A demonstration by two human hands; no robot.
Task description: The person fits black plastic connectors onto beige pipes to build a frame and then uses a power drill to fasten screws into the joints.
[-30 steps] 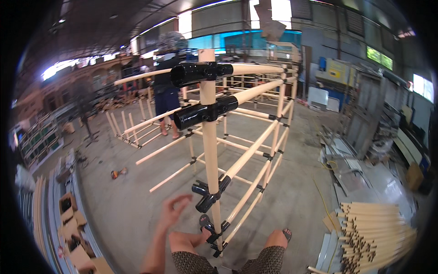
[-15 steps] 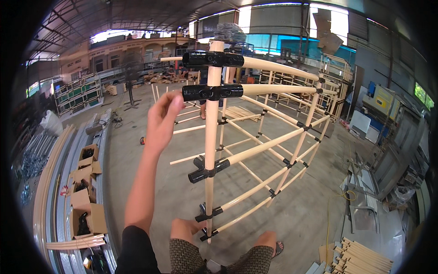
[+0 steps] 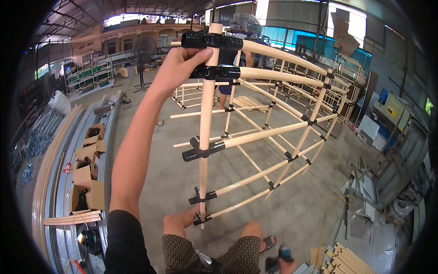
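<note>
A tall frame of cream pipes joined by black connectors stands before me. My left hand (image 3: pixel 185 66) grips its near upright pipe (image 3: pixel 207 107) high up, thumb across the front and fingers partly hidden behind. Just above the hand is the top black connector (image 3: pixel 212 41); the second black connector (image 3: pixel 214 72) lies just below. Cream crosspieces (image 3: pixel 278 77) run from both toward the far right. At the lower edge, my right hand (image 3: pixel 287 266) is wrapped round a teal-and-black power drill (image 3: pixel 284 252), held low beside my right foot and away from the frame. Its fingers are partly cut off.
On the left, open cardboard boxes (image 3: pixel 89 196) of black connectors rest on long metal bars (image 3: pixel 109 132). Cut cream pipes (image 3: pixel 349 260) are stacked lower right, near metal sheets (image 3: pixel 360 228). Another person (image 3: pixel 224 89) stands beyond the frame.
My left hand has moved up and right, from beside the second connector onto the upright pipe between the top two. My right hand with the drill has come into view at the lower edge.
</note>
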